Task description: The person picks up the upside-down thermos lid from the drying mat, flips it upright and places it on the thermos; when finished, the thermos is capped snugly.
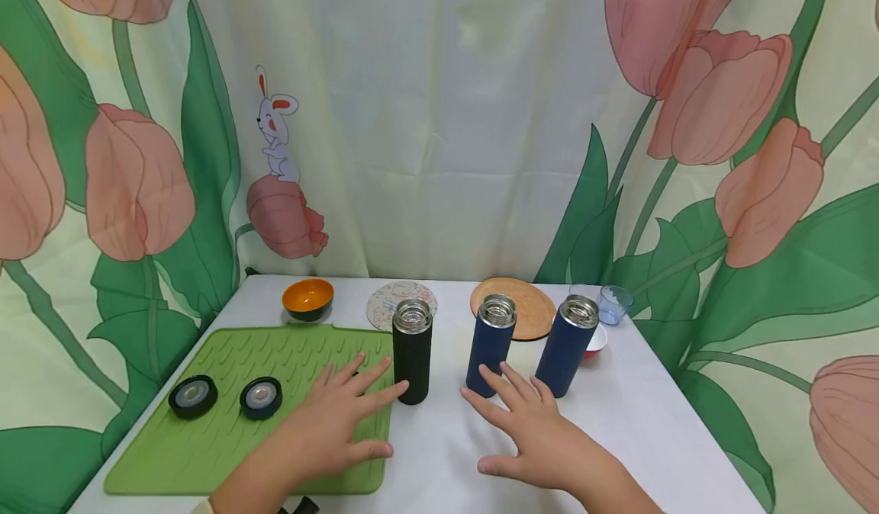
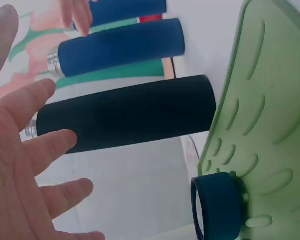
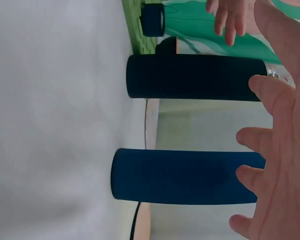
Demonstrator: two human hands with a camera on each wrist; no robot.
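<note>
A black flask point(image 1: 412, 358) stands upright on the table with its steel mouth uncovered. To its right stand two navy flasks, a nearer-to-middle navy flask point(image 1: 491, 346) and a rightmost navy flask point(image 1: 565, 354), both with uncovered steel mouths. Two dark lids, a left lid point(image 1: 193, 396) and a right lid point(image 1: 261, 397), lie on the green mat point(image 1: 226, 460). The left wrist view shows a dark blue lid point(image 2: 220, 205) near the mat's edge. My left hand point(image 1: 333, 422) hovers over the mat, fingers spread, holding nothing. My right hand point(image 1: 539, 438) hovers before the navy flasks, fingers spread and bare.
At the back stand an orange bowl point(image 1: 307, 298), a patterned round mat point(image 1: 394, 300), a round wooden plate point(image 1: 529, 300) and a clear bluish glass point(image 1: 613, 304). A red-and-white bowl point(image 1: 599, 341) is partly hidden behind the rightmost flask. A tulip-printed curtain point(image 1: 426, 117) hangs behind the table.
</note>
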